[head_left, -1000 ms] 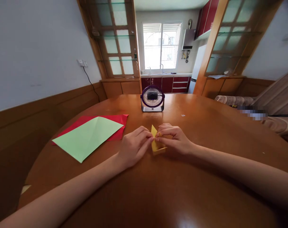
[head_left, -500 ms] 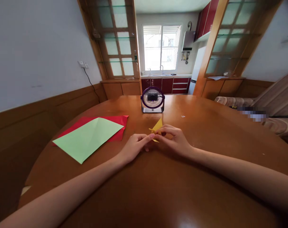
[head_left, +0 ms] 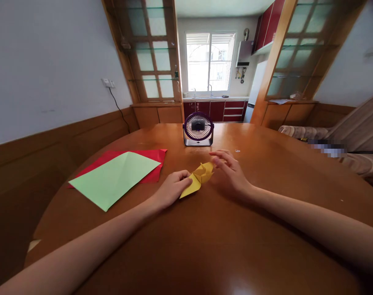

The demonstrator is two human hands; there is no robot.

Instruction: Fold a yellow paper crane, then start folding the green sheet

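A small folded yellow paper (head_left: 197,179) lies low over the round wooden table (head_left: 204,246), between my two hands. My left hand (head_left: 171,189) pinches its near left part with thumb and fingers. My right hand (head_left: 229,172) sits just to the right of it, fingers spread and slightly curled, fingertips at or near the paper's far right tip; whether they touch it is unclear.
A green paper sheet (head_left: 112,178) lies on top of a red sheet (head_left: 149,155) on the left of the table. A small purple desk fan (head_left: 198,129) stands at the far middle. A sofa (head_left: 342,139) is off to the right.
The yellow paper was held upright between both hands; now it is opened out and lower, the left hand still holds it, and the right hand has loosened and spread its fingers.
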